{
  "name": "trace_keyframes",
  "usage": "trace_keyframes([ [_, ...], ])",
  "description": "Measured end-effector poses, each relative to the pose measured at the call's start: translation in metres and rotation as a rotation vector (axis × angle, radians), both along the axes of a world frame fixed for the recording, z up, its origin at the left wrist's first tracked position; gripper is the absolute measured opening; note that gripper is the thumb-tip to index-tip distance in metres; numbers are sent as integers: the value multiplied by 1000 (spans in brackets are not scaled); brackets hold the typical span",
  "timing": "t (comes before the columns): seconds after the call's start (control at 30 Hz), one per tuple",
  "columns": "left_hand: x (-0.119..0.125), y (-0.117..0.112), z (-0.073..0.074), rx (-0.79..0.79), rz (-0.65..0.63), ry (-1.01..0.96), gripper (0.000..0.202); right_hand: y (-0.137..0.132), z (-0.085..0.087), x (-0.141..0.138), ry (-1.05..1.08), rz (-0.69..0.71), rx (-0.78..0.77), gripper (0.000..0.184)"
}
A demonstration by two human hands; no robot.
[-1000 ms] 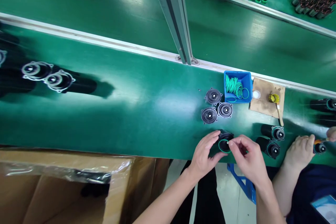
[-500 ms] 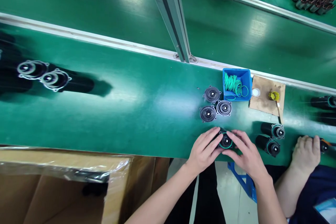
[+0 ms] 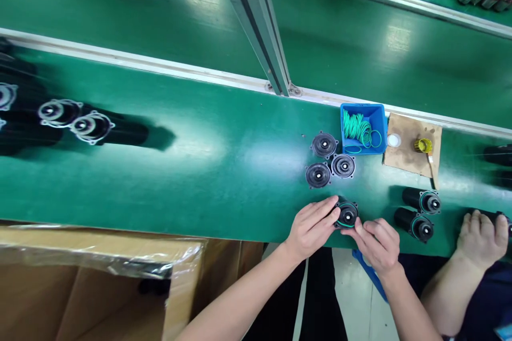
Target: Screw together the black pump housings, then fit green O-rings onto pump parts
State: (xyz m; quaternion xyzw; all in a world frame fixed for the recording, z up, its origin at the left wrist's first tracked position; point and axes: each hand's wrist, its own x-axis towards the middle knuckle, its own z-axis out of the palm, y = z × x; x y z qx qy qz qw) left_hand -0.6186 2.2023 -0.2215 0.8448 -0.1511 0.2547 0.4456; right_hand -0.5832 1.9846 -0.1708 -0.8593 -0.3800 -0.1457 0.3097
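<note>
A black cylindrical housing [image 3: 347, 215] stands near the bench's front edge with its round flanged end facing up. Around that end lies a green O-ring [image 3: 340, 224]. My left hand [image 3: 312, 226] is closed on the housing's left side, fingertips at the flange. At the lower right of the flange, my right hand [image 3: 376, 242] has thumb and forefinger pinched at the O-ring's edge; its other fingers are curled. The exact contact under the fingertips is hidden. Just behind are three black flanged housings [image 3: 318, 175], seen end-on.
A blue bin [image 3: 365, 151] holds green O-rings. Beside it, cardboard [image 3: 404, 160] carries a yellow pot [image 3: 423, 145] and a brush [image 3: 432, 170]. Two ringed housings [image 3: 412, 221] lie right, near a co-worker's hand [image 3: 482, 237]. More housings [image 3: 128, 130] are left; a carton [image 3: 188, 266] stands in front.
My right hand has shifted from the flange's upper right to its lower right, fingers curling in. My left hand keeps its hold. The co-worker's hand moved right.
</note>
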Motion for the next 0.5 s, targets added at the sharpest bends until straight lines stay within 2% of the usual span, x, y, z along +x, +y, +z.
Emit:
trace_keyframes([
  [0.13, -1, -2, 0, -58, 5, -84, 44, -6, -7, -4, 0, 88, -25, 43],
  [0.23, -2, -3, -2, -103, -23, -84, 46, -7, -5, -1, 41, 117, -76, 35],
  [0.37, -1, -1, -3, -139, -28, -83, 50, 5, 9, 0, 124, 147, -166, 38],
  [0.5, -1, -5, 1, -163, 2, -69, 52, 14, 32, -6, 117, 45, -58, 32],
])
